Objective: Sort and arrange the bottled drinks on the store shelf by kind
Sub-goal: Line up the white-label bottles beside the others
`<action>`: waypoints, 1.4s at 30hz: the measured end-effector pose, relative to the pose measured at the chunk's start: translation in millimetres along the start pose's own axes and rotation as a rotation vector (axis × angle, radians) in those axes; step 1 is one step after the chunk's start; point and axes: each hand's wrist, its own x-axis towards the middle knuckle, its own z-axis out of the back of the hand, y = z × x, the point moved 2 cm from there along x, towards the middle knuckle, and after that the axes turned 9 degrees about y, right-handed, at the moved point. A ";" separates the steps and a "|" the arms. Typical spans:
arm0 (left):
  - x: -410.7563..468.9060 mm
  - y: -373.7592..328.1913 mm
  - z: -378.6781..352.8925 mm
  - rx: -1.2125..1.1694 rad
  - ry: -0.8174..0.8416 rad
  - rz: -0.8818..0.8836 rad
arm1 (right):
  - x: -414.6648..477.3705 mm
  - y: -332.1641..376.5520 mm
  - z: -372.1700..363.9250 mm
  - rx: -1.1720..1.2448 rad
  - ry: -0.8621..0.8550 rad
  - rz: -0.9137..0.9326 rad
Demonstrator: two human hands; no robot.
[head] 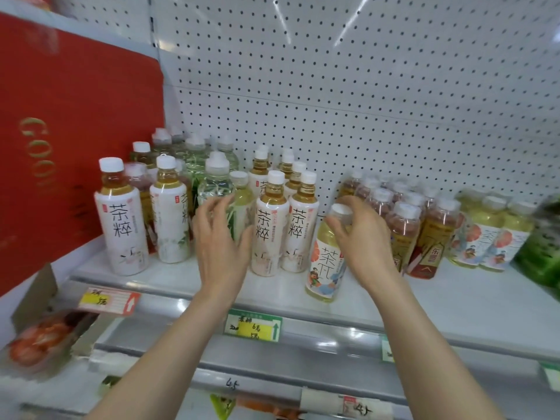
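Observation:
Bottled teas stand on a white shelf (pixel 188 286). White-labelled amber tea bottles (pixel 121 225) stand at the left and in a pair (pixel 272 228) at the middle. My left hand (pixel 221 241) is raised with spread fingers in front of a clear green-leaf bottle (pixel 216 189), touching or nearly touching it. My right hand (pixel 360 237) grips the neck of a pale yellow tea bottle (pixel 325 265) with a cartoon label, tilted near the shelf's front edge. Pinkish bottles (pixel 403 225) and more pale yellow cartoon-label bottles (pixel 491 237) stand to the right.
A large red box (pixel 60 140) stands at the shelf's left end. White pegboard (pixel 333 86) backs the shelf. Price tags (pixel 253 327) hang on the front rail. A green package (pixel 542 253) sits at the far right. Lower shelves hold packaged goods (pixel 39 338).

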 end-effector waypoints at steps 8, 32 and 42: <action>39.2 41.2 14.5 -0.060 0.158 0.162 | 9.6 104.6 -23.3 0.129 -0.043 0.328; 23.7 65.3 87.5 -0.106 0.115 0.115 | -3.2 124.1 -78.7 0.007 0.120 0.268; 46.6 52.8 20.3 -0.097 0.249 0.128 | -4.9 95.5 -69.1 0.067 0.076 0.170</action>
